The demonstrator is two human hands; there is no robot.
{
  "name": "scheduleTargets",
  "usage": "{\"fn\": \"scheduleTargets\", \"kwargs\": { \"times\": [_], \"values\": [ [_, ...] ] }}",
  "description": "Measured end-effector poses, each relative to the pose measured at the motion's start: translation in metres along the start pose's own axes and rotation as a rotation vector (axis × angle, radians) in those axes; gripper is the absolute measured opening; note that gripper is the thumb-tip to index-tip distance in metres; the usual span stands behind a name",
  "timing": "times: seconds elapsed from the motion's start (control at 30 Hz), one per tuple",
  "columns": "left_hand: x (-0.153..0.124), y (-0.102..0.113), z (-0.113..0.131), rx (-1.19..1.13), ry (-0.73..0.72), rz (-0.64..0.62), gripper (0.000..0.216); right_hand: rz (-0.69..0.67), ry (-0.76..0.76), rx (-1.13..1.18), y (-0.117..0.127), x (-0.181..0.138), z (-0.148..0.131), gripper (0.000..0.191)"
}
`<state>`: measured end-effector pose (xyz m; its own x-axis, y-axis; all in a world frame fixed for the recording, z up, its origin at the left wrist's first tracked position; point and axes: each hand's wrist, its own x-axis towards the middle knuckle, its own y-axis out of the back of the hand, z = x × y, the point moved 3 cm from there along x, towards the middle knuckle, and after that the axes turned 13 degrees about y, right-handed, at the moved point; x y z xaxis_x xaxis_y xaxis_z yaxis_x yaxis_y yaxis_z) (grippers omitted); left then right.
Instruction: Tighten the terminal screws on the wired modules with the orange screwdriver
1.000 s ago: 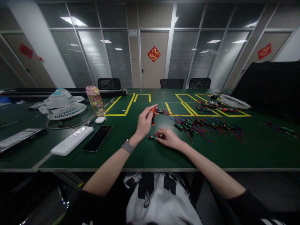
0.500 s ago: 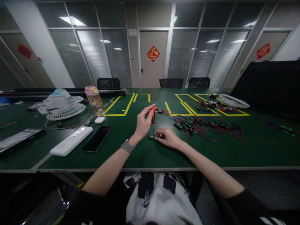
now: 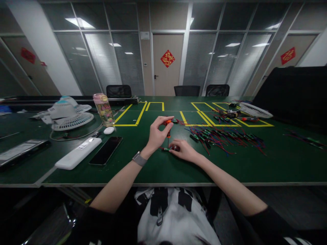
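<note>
A small green circuit board [image 3: 166,149] lies flat on the green table [image 3: 153,172], directly in front of the person and just below both hands. The right hand [image 3: 184,150] rests palm-down on the surface with its fingertips pressed on the board's right end, apparently pinning it so it cannot slide or turn. The left hand [image 3: 155,134], just above and to the left of the board, pinches the orange handle of a slim screwdriver [image 3: 168,127] between thumb and fingertips. The tool stands nearly upright with its tip down at the board, a light grip that seems suited to twirling it rather than forcing it. A watch [image 3: 139,159] sits on the left wrist.

Beyond the right hand, within easy reach, spreads a pile of similar boards with red and blue wires [image 3: 222,136]. Left of the left hand lie a dark phone [image 3: 106,150] and a white power strip [image 3: 78,153], with a pink-capped bottle [image 3: 104,109] and desk fans [image 3: 68,117] farther off.
</note>
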<state>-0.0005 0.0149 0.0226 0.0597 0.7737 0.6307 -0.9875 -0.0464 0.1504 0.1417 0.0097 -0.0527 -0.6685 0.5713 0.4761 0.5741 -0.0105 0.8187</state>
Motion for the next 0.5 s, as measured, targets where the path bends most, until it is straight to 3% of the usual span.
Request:
{"fn": "scheduleTargets", "kwargs": {
  "times": [0.1, 0.3, 0.5],
  "values": [
    [0.0007, 0.0013, 0.0001, 0.059, -0.003, 0.047, 0.024, 0.009, 0.005, 0.0, -0.0001, -0.0003, -0.0002, 0.011],
    [0.0004, -0.0033, -0.0018, -0.114, 0.088, -0.14, 0.033, 0.009, 0.005, 0.022, 0.0008, -0.0009, -0.0015, 0.011],
    [0.0002, -0.0005, -0.0008, 0.013, 0.038, -0.018, 0.026, 0.014, 0.021, 0.022, 0.0002, -0.0011, -0.0003, 0.011]
  ]
}}
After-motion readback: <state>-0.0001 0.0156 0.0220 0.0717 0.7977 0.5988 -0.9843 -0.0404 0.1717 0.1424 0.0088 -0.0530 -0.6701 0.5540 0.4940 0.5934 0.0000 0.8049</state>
